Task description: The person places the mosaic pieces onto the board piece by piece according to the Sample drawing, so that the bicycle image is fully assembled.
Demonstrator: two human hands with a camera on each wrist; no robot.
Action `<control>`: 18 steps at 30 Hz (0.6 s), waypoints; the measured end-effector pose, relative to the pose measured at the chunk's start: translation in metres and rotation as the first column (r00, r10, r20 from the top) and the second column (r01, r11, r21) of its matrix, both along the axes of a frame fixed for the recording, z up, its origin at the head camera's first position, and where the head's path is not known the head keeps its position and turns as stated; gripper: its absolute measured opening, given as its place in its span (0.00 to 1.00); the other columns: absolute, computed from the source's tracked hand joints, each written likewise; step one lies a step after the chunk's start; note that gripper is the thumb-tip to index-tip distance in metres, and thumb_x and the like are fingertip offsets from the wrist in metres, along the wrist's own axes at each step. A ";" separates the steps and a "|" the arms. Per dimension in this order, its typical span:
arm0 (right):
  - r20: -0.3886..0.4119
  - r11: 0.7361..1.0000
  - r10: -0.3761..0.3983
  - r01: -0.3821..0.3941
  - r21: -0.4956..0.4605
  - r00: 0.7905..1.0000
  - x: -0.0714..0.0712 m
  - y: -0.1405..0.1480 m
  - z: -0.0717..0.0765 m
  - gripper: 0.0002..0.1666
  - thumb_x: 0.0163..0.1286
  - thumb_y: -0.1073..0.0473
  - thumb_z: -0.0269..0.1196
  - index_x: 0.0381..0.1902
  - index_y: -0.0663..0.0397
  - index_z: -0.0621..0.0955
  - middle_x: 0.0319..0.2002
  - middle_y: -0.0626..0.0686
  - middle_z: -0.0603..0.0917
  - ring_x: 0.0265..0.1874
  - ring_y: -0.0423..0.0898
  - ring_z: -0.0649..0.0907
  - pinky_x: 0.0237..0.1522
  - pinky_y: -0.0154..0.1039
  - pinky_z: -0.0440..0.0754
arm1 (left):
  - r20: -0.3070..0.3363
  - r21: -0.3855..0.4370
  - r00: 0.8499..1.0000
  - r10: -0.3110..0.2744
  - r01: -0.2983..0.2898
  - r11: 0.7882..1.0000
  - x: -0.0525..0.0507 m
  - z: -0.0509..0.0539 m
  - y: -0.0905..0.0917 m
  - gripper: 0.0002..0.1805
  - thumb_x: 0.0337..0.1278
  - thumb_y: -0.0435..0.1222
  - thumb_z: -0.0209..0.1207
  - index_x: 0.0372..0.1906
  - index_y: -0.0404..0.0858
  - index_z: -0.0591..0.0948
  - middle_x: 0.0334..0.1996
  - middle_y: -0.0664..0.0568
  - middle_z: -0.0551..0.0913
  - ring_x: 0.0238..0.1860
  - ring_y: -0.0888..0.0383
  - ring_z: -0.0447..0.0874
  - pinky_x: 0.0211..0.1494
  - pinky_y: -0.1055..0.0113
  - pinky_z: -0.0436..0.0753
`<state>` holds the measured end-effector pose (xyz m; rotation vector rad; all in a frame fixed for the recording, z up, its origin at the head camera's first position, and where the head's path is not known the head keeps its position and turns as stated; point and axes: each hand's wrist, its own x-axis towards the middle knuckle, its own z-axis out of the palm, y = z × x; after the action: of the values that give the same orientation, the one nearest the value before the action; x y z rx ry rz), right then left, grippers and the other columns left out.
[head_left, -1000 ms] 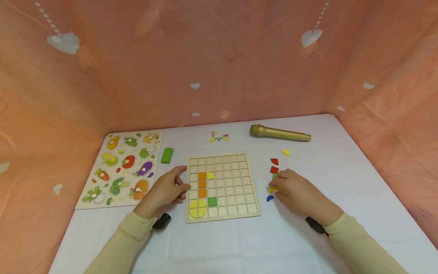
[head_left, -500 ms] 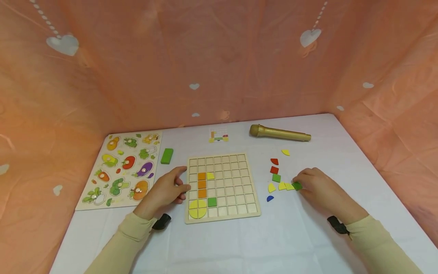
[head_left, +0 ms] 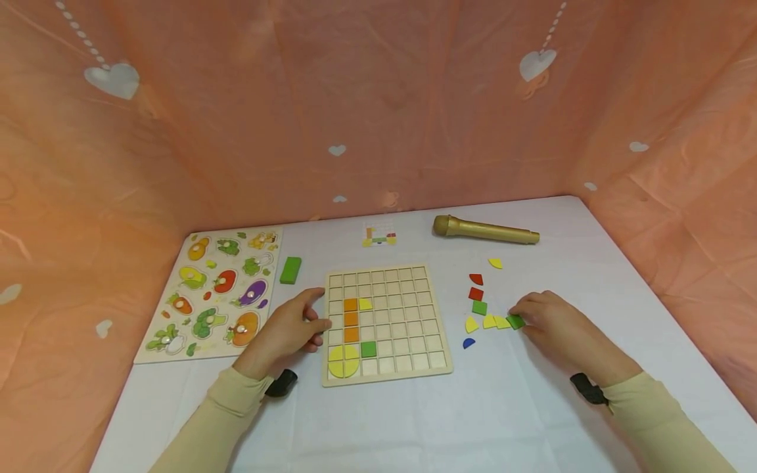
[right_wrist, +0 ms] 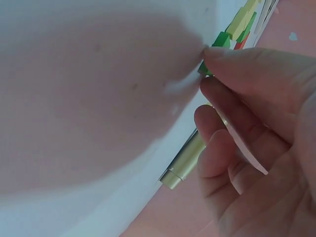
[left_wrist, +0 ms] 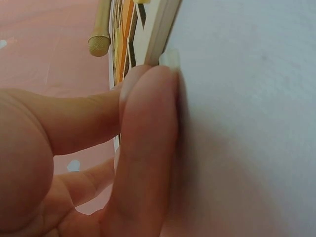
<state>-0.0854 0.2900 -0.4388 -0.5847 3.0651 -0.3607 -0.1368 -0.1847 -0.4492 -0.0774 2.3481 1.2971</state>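
Right-hand grip: a green square (head_left: 515,322) is pinched between the thumb and a fingertip of the right hand (head_left: 556,334); the other fingers are curled beneath, as seen in the right wrist view.

Position of held square: located right of the grid board, just beside the right end of the row of yellow pieces (head_left: 502,322); whether it is lifted off the cloth cannot be told.

Axis of held square: no long axis can be made out; the edges are set slantwise, and one corner is covered by the fingertips.

Left-hand contact: the left edge of the grid board (head_left: 404,329) is touched by the left hand (head_left: 287,330), index finger and thumb spread apart along it.

Board alignment: nearly squared to the viewer, grid lines running away and across.

Board contents: three orange squares (head_left: 351,319) in a column pointing away; a yellow quarter piece (head_left: 365,304) right of the farthest; a yellow disc (head_left: 351,355) of four parts in the near left corner; a green tile (head_left: 368,349) beside it.

Loose pieces: a red quarter piece (head_left: 476,280), red square (head_left: 476,294) and second green square (head_left: 480,307) are lined up toward the viewer; a blue half-disc (head_left: 469,343) lies nearest.

Farther out: a gold microphone (head_left: 491,230), long axis crosswise, head pointed left; a green block (head_left: 290,270), long axis pointed away.
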 end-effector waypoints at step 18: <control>-0.008 1.000 0.024 -0.024 0.010 1.000 -0.003 -0.002 0.001 0.15 0.63 0.70 0.75 0.47 0.54 0.91 0.47 0.52 0.91 0.52 0.56 0.86 0.58 0.57 0.88 | -0.006 -0.014 1.000 -0.013 0.012 1.000 -0.001 -0.002 -0.001 0.41 0.72 0.33 0.68 0.84 0.46 0.64 0.46 0.44 0.75 0.32 0.55 0.85 0.37 0.65 0.92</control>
<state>-0.0881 0.2885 -0.4383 -0.6231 3.0628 -0.3436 -0.1378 -0.1854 -0.4509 -0.0634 2.3590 1.2767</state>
